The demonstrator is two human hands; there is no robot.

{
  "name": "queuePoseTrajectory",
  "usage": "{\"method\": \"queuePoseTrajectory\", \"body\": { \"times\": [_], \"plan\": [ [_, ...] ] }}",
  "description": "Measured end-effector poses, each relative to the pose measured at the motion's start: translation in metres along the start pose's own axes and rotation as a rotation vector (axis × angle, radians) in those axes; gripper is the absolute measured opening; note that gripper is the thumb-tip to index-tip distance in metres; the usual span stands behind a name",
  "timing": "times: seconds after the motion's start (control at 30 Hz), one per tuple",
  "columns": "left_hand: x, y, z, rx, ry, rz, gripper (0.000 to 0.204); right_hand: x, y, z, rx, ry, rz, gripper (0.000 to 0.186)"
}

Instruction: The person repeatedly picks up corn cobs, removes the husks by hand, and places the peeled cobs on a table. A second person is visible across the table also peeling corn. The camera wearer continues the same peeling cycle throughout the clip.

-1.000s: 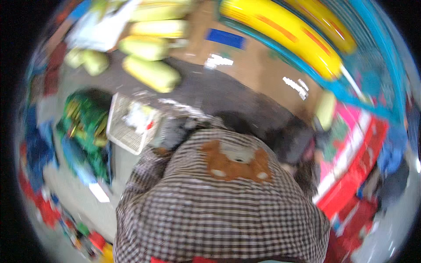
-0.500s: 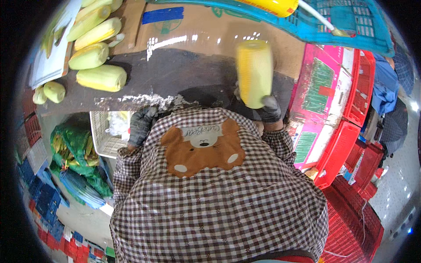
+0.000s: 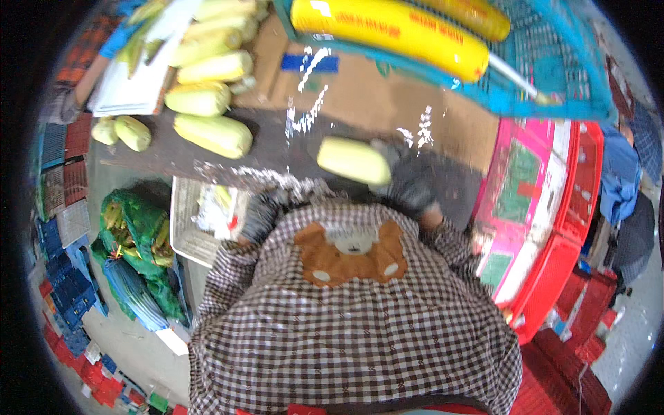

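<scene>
A dark surface (image 3: 277, 149) runs across the view, with a blue mesh crate (image 3: 553, 76) at its far right and a row of pale husked corn cobs (image 3: 207, 104) at its far left. Over its near edge, the gloved right hand (image 3: 408, 187) has its grip clamped on one pale corn cob (image 3: 354, 160), lifted clear. The gloved left hand (image 3: 261, 214) hangs by the white wire basket (image 3: 190, 221); whether its grip is closed cannot be told. The cob appears mid-carry; setting it down calls for a steady, level hold.
</scene>
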State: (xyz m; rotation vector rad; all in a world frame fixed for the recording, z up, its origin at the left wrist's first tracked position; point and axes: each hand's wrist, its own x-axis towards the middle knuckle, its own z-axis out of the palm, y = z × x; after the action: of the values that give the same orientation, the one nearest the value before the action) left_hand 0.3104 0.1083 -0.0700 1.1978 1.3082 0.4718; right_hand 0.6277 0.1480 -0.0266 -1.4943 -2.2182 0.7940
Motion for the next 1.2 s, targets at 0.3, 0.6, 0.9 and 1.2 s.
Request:
{"method": "queuePoseTrajectory", "body": {
  "times": [0.3, 0.6, 0.9, 1.2],
  "plan": [
    [0.008, -0.027, 0.002, -0.304, -0.055, 0.016, 0.02, -0.025, 0.006, 0.006, -0.083, 0.248, 0.091, 0.088],
    [0.001, 0.017, 0.002, -0.385, -0.019, -0.282, 0.018, -0.112, 0.022, 0.063, -0.35, 0.43, 0.383, 0.031],
    [0.016, 0.032, -0.01, -0.583, -0.269, -0.136, 0.039, -0.1, -0.002, 0.041, 1.316, 0.488, 0.644, 0.02],
    [0.09, 0.112, 0.032, -1.225, 0.0, 0.011, 0.036, 0.017, 0.004, 0.007, -0.214, 0.326, 0.1, 0.063]
  ]
}}
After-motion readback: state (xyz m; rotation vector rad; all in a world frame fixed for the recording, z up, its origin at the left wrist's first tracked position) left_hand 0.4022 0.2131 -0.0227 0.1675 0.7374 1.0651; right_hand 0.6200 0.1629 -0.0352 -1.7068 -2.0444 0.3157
